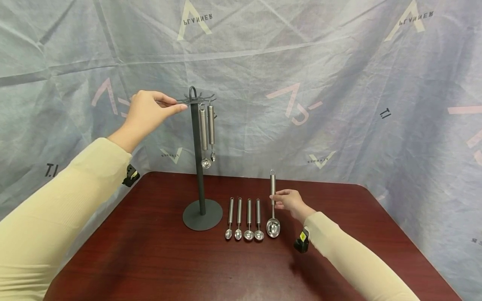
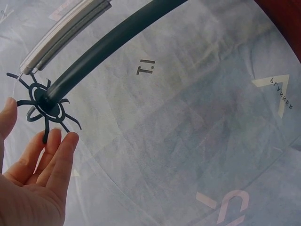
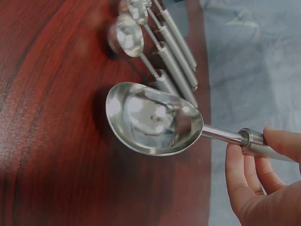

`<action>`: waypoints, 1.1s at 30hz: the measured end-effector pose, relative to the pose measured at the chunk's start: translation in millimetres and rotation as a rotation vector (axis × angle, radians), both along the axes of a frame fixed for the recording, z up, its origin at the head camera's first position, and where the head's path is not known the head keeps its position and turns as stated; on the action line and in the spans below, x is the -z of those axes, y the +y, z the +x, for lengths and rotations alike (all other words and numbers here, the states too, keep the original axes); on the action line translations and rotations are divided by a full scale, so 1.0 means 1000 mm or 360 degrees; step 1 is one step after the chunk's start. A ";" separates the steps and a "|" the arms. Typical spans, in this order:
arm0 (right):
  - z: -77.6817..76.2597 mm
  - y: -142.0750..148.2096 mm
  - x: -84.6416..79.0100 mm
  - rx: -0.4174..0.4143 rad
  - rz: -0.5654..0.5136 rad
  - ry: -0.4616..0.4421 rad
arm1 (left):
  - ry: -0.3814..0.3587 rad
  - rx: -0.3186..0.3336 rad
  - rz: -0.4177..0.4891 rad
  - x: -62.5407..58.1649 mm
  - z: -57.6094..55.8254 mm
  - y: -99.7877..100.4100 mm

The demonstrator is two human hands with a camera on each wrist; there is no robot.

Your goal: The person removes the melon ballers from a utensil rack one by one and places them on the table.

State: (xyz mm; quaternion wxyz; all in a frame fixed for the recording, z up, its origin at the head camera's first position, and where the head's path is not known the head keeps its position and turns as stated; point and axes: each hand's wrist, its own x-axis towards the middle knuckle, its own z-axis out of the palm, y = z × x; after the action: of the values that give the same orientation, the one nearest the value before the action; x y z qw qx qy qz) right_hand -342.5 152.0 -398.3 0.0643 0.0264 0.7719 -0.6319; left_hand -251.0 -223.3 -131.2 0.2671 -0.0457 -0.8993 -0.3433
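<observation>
A dark hanging rack stands upright on a round base. My left hand pinches a hook at its top, thumb and fingertips against the hooks in the left wrist view. Two steel scoops with small bowls hang from the rack's right side. Farther right, my right hand holds a large steel scoop by its handle, between thumb and fingers. Its wide oval bowl faces up in the right wrist view and appears raised off the table.
Several smaller steel scoops lie in a row between the rack's base and the large scoop, handles pointing away from me. They rest on a dark red wooden table. Grey printed cloth hangs behind the table and along its sides.
</observation>
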 end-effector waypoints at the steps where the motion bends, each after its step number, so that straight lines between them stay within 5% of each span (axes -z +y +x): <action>1: 0.000 0.000 0.002 -0.0002 -0.0002 -0.0005 | -0.0001 0.0003 0.0001 0.000 0.000 0.000; 17: -0.005 0.005 0.030 0.0001 0.0013 -0.0113 | 0.0004 -0.0019 -0.0009 0.000 0.000 0.002; 33: -0.009 -0.004 0.038 0.0022 0.0023 -0.0195 | 0.0083 0.0011 -0.0023 0.002 0.000 0.001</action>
State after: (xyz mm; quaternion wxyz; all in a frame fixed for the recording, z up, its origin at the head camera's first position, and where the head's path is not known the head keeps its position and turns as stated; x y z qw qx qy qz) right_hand -351.1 147.7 -436.2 0.1069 0.0709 0.7708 -0.6240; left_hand -251.2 -222.1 -133.7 0.2890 -0.0598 -0.8943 -0.3364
